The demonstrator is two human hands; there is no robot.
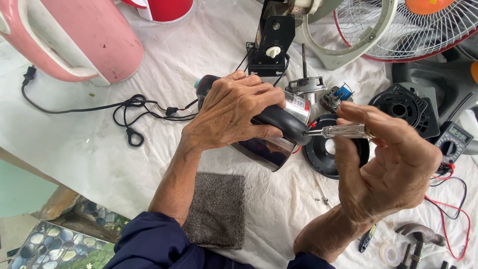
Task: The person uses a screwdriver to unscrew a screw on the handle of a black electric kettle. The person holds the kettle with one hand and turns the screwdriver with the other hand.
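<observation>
Left hand (230,113) is wrapped over the black handle of a steel electric kettle (271,149), pinning it on its side on the white-covered tabletop (99,149), near the middle, above a grey cloth (216,209). Right hand (393,164) pinches a clear-handled screwdriver (343,131) between thumb and fingertips, the other fingers fanned loose. Here's the relation that counts: the screwdriver's long axis runs nearly level, left to right, and its tip sits right at the end of the kettle handle, to the left of the right hand. So the right hand is the working one, the left only steadies.

A round black base plate (328,149) lies just beyond the kettle, partly behind the screwdriver. A multimeter (452,142) with red leads sits at the right edge, a hammer (420,234) and a tape roll (390,254) low right, both cut off. A pink appliance (74,37) is top left, a fan guard (413,25) top right.

The screw itself can't be made out; the left hand hides most of the handle and the kettle's top.
</observation>
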